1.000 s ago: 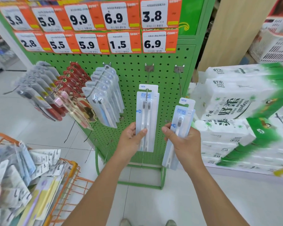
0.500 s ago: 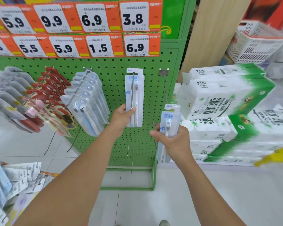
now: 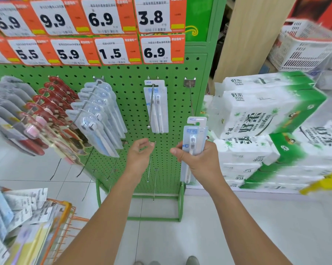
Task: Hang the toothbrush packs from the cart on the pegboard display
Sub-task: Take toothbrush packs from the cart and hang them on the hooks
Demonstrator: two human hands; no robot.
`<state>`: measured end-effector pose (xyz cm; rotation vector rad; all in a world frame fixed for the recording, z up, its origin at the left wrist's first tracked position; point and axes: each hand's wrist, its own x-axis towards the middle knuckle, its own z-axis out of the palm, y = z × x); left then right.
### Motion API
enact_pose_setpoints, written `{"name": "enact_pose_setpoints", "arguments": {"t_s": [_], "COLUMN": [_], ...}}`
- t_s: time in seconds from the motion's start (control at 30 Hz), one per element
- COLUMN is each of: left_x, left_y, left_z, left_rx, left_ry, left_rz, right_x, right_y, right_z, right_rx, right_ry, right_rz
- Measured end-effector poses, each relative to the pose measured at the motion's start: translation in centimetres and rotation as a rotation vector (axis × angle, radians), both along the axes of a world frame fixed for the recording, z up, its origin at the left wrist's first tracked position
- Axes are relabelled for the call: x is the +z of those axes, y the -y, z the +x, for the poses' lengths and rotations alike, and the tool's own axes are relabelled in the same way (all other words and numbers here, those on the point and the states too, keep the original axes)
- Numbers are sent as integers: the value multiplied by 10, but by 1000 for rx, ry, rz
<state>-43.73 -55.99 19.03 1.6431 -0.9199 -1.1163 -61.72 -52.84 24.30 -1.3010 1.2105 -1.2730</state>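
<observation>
One white-and-blue toothbrush pack hangs by itself on a metal hook of the green pegboard. Below it my left hand is empty, with its fingers loosely curled and apart. My right hand grips a stack of the same toothbrush packs upright, just below a bare hook at the board's right edge. The orange wire cart at the lower left holds several more packs.
Rows of red, grey and clear-blue packs fill the hooks on the left. Orange price tags run along the top. Stacked tissue bales stand close on the right. Bare hooks jut from the lower board over the tiled floor.
My left hand pushed the single pack up onto the hook, let go of it and dropped below. My right hand kept its stack and stayed under the right hook.
</observation>
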Motion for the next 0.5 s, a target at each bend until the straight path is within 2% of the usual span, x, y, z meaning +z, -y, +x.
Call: {"name": "enact_pose_setpoints", "arguments": {"t_s": [0.2, 0.3, 0.5], "left_x": [9, 20, 24], "left_y": [-15, -22, -42], "left_z": [-18, -28, -22], "left_rx": [-79, -120, -127], "left_ry": [-63, -76, -57], "left_rz": [-48, -69, -19], "right_x": [-3, 3, 11], "right_y": [0, 11, 90], "right_z": [0, -1, -4], "right_rx": [-4, 7, 20], "right_ry": [19, -42, -122], "right_rz": [43, 78, 294]}}
